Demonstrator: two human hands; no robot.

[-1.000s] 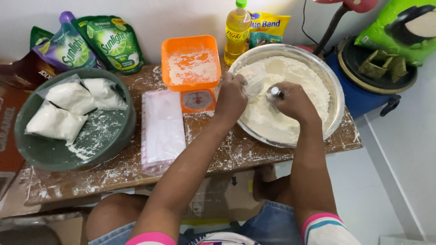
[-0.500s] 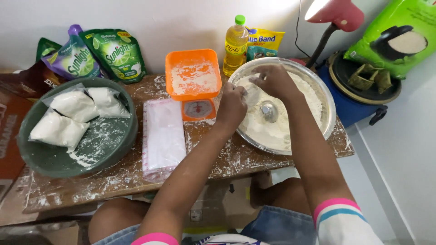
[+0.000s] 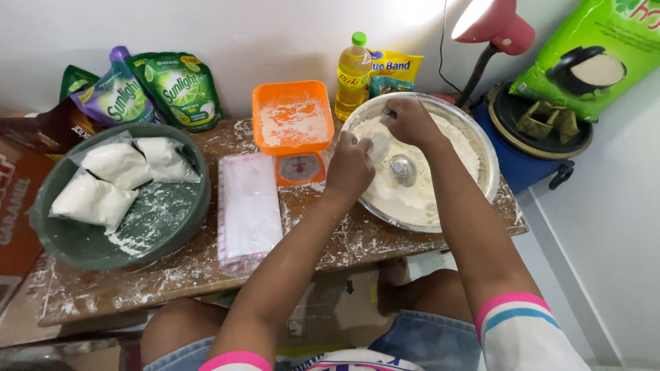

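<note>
Fingers of the right hand and left hand are curled and pinching the mouth of a small clear plastic bag, which they hold between them above the white flour in the wide metal bowl. Whether the bag already holds flour is hard to tell. A metal scoop lies in the flour, just below the hands. Thin film like this probably feels limp and light, slippery under floury fingertips, and easy to tear; gripping it by the rim on two opposite sides should keep the mouth wide. Left of the bowl stands an orange kitchen scale with a dusted tray, then a flat stack of plastic bags, then a green basin holding filled flour packets, all on a flour-smeared wooden table.
</note>
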